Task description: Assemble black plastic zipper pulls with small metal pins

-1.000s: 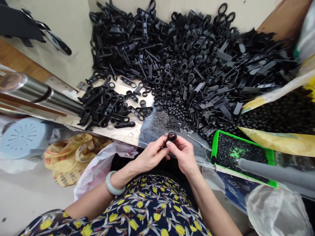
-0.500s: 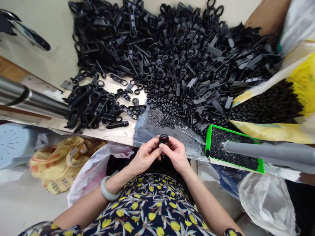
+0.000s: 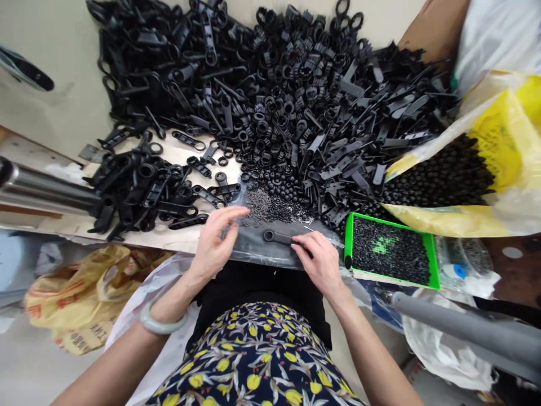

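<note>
My right hand [image 3: 320,260] pinches one end of a long black plastic piece with a ring end [image 3: 278,237]; the piece lies flat, low over the clear plastic sheet [image 3: 253,251]. My left hand [image 3: 216,241] is apart from it, with its index finger stretched toward a heap of tiny grey pieces [image 3: 258,204] and its thumb apart. I see nothing in that hand. Beyond the hands lie small black balls [image 3: 279,181] and several thin silvery pins [image 3: 302,215].
Big heaps of black ring parts [image 3: 270,107] and flat black levers [image 3: 346,158] cover the back. Similar long pieces [image 3: 143,183] are piled at left. A green tray [image 3: 349,237] of tiny black bits and a yellow-white bag [image 3: 502,141] of black balls stand at right.
My hands, together around the black piece in front of my body, have parted. The right has laid the piece low over the sheet; the left has moved up and left toward the tiny pieces.
</note>
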### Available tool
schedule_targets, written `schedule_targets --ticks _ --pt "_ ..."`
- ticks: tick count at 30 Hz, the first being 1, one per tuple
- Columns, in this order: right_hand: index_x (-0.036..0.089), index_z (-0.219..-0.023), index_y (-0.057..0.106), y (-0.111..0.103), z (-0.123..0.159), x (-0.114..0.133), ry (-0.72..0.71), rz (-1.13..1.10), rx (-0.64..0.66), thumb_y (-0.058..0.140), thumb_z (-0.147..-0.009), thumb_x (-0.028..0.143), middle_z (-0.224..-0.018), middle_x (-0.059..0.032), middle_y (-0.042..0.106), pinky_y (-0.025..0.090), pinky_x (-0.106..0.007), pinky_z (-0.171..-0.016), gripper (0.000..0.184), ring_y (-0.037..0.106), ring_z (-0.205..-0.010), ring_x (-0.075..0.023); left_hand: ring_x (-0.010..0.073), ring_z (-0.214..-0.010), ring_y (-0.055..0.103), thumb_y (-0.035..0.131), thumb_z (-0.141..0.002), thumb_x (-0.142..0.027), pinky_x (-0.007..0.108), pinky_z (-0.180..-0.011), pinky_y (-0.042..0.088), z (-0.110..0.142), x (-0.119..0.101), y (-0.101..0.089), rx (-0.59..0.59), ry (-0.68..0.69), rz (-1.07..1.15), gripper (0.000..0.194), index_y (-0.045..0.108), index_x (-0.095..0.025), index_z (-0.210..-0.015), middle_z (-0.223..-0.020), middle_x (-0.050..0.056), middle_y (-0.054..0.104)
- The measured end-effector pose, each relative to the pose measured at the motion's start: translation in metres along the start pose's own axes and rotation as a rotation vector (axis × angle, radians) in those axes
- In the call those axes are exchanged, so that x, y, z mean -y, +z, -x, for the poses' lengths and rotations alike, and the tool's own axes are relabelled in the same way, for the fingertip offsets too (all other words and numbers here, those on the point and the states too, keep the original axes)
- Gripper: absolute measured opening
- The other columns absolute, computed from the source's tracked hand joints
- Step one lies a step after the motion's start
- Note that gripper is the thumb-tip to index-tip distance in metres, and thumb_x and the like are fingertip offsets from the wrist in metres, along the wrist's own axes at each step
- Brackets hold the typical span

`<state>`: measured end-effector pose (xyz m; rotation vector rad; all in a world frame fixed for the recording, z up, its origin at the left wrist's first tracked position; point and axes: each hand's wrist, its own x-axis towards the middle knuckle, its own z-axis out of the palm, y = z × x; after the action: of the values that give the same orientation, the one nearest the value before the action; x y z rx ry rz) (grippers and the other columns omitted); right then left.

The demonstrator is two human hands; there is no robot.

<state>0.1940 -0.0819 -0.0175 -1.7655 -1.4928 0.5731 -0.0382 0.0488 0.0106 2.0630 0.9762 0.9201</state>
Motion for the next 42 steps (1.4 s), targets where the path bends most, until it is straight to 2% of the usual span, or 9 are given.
schedule_targets --ticks 2,5,12,17,22,26,33,37,42 --pt "0.024 -0.111 0.074 -0.001 -0.002 -0.007 -0.052 0.194 0.037 0.059 -0.104 0.035 -0.103 -0.0073 0.072 0.051 -0.039 -0.094 0.02 0.066 -0.099 -0.0225 0.0225 -0.114 0.062 0.057 -0.101 -0.022 0.042 -0.103 0.049 -0.017 -0.006 0.012 -0.028 0.068 -0.055 0.024 0.072 -0.024 -0.12 -0.12 0.007 0.071" --pt "0.023 -0.122 0.07 0.003 0.0 -0.01 -0.08 0.271 0.052 0.055 -0.106 0.034 -0.108 -0.0088 0.071 0.051 -0.039 -0.095 0.025 0.065 -0.102 -0.0233 0.023 -0.103 0.06 0.059 -0.101 -0.025 0.041 -0.096 0.047 -0.043 -0.02 0.049 0.221 0.26 -0.164 0.019 0.075 -0.021 -0.111 -0.107 0.007 0.072" --pt "0.024 -0.129 0.067 -0.008 0.029 -0.007 -0.055 0.157 -0.048 0.055 -0.106 0.028 -0.109 -0.0079 0.071 0.053 -0.038 -0.091 0.026 0.066 -0.099 -0.0216 0.0278 -0.101 0.055 0.067 -0.096 -0.021 0.041 -0.083 0.042 -0.075 -0.02 0.115 0.411 0.296 -0.418 0.01 0.075 -0.015 -0.099 -0.099 0.01 0.068" --pt "0.025 -0.126 0.069 -0.013 0.037 -0.008 -0.049 0.102 -0.127 0.052 -0.106 0.021 -0.105 -0.007 0.07 0.055 -0.035 -0.091 0.026 0.067 -0.097 -0.0198 0.0228 -0.097 0.063 0.071 -0.095 -0.022 0.04 -0.091 0.047 -0.071 -0.022 0.095 0.387 0.194 -0.087 0.007 0.076 -0.02 -0.1 -0.099 0.005 0.076" --pt "0.023 -0.131 0.067 -0.016 0.017 -0.017 -0.061 0.311 -0.227 0.047 -0.107 0.023 -0.113 -0.0113 0.069 0.055 -0.04 -0.093 0.031 0.066 -0.103 -0.024 0.0187 -0.094 0.072 0.075 -0.092 -0.03 0.034 -0.09 0.056 -0.048 -0.03 0.069 0.38 -0.198 0.423 0.019 0.077 -0.019 -0.107 -0.105 0.006 0.08" --pt "0.02 -0.125 0.069 -0.019 0.0 -0.026 -0.042 0.532 -0.132 0.045 -0.107 0.023 -0.11 -0.0128 0.07 0.053 -0.04 -0.091 0.03 0.065 -0.102 -0.0264 0.0176 -0.088 0.073 0.079 -0.087 -0.033 0.031 -0.084 0.058 -0.031 -0.031 0.066 0.325 -0.386 0.653 0.022 0.074 -0.016 -0.101 -0.097 0.006 0.079" --pt "0.021 -0.102 0.072 -0.034 -0.005 -0.03 -0.061 0.701 0.055 0.045 -0.107 0.021 -0.095 -0.0084 0.068 0.048 -0.033 -0.08 0.028 0.064 -0.089 -0.0216 0.0171 -0.088 0.068 0.071 -0.092 -0.023 0.032 -0.084 0.053 -0.01 -0.038 0.059 0.181 -0.1 0.3 0.011 0.077 -0.02 -0.1 -0.095 0.005 0.075" --pt "0.022 -0.1 0.072 -0.04 -0.012 -0.023 -0.051 0.529 0.049 0.047 -0.108 0.029 -0.096 -0.0063 0.069 0.05 -0.031 -0.081 0.027 0.066 -0.088 -0.0195 0.0195 -0.091 0.067 0.065 -0.095 -0.017 0.037 -0.087 0.049 0.003 -0.035 0.071 0.159 0.13 0.053 0.016 0.077 -0.02 -0.104 -0.097 0.006 0.076" --pt "0.022 -0.105 0.071 -0.026 -0.029 -0.021 -0.018 0.349 -0.022 0.05 -0.107 0.029 -0.101 -0.0048 0.07 0.05 -0.028 -0.081 0.022 0.068 -0.087 -0.0173 0.0194 -0.09 0.066 0.062 -0.097 -0.019 0.037 -0.085 0.047 0.011 -0.025 0.09 0.165 0.187 -0.038 0.017 0.076 -0.02 -0.107 -0.097 0.006 0.075"
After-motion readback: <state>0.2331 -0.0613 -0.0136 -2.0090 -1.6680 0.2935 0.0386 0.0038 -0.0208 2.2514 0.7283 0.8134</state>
